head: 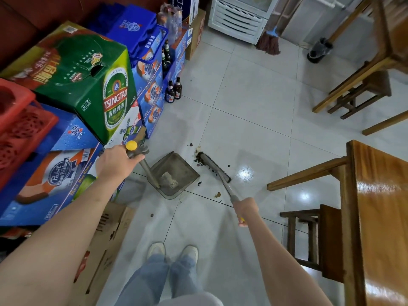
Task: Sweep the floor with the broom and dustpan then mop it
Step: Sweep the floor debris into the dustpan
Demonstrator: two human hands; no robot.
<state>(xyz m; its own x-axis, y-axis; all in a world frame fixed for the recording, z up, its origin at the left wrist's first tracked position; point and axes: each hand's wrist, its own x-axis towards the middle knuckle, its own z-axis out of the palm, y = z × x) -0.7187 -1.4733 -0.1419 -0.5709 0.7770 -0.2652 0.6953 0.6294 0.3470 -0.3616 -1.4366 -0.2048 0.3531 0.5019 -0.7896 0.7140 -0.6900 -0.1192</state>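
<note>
My left hand (117, 163) grips the yellow-capped handle of a grey dustpan (176, 173), which rests on the tiled floor (254, 107) with some dirt inside it. My right hand (245, 209) holds the metal handle of the broom (215, 167), whose head lies on the floor just right of the dustpan's mouth. Dark debris (198, 161) lies bunched at the broom head's far end, with scattered bits near the pan's edge. A mop (269, 41) with a dark red head leans against a white cabinet at the far wall.
Stacked beer cartons (106, 85) and crates line the left side, with two brown bottles (174, 89) on the floor beside them. Wooden tables (379, 217) and stools stand on the right. A flattened cardboard box (106, 235) lies by my left foot. A small black bin (319, 50) is far right.
</note>
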